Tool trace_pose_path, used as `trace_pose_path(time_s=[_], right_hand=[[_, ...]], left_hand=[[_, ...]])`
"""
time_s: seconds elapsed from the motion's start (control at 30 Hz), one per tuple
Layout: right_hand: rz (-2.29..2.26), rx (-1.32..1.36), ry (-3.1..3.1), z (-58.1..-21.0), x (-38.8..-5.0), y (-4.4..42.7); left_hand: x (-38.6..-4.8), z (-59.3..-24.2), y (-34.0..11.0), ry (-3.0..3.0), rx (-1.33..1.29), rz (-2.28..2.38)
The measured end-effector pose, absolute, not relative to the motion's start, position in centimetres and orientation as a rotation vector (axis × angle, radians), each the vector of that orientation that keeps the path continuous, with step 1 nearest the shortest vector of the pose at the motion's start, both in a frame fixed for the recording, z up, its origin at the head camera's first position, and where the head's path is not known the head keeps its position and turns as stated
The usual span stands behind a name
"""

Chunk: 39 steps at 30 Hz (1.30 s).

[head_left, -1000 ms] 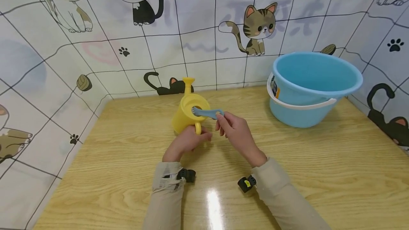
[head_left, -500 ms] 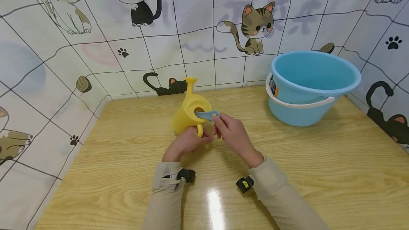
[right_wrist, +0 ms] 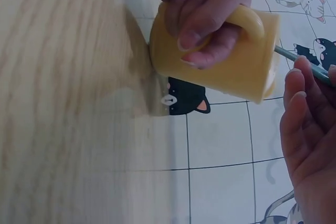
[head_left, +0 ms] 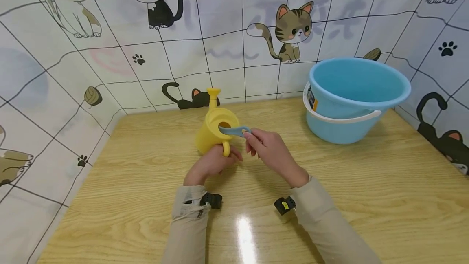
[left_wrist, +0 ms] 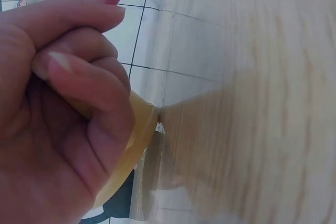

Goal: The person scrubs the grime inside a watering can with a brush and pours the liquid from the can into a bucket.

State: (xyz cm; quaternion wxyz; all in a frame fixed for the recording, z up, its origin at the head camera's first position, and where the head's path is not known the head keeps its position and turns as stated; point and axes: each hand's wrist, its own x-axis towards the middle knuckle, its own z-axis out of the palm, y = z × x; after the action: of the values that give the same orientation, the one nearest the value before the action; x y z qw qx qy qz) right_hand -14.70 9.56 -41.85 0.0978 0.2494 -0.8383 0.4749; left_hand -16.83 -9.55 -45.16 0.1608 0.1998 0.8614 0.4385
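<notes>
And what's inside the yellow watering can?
One end of the blue tool dips into the watering can. Deeper inside is covered, so I can't see its tip or what's at the bottom.

I see the left hand holding a yellow watering can, right hand pinching a blue tool at its opening.

Blue bucket, wood-grain table, cat-print backdrop

Head view high, downward; wrist views close
</notes>
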Motion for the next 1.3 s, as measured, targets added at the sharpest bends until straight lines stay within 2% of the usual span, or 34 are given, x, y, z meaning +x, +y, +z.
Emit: trace_pose_path(time_s=[0.23,0.77,1.0,1.3], right_hand=[[1.387,0.797,-2.43,-41.2,-14.6,9.9],[1.451,0.857,-2.463,-41.9,-14.7,9.6],[1.499,0.781,-2.472,-38.5,-12.7,9.7],[1.622,0.822,-2.361,-41.2,-14.3,10.1]], left_hand=[[-16.9,-45.1,-9.5,2.441,0.466,1.318],[-17.0,-45.2,-9.4,2.529,0.513,1.141],[-16.8,-45.2,-9.3,2.525,0.482,1.15],[-16.6,-45.0,-9.3,2.497,0.353,1.213]])
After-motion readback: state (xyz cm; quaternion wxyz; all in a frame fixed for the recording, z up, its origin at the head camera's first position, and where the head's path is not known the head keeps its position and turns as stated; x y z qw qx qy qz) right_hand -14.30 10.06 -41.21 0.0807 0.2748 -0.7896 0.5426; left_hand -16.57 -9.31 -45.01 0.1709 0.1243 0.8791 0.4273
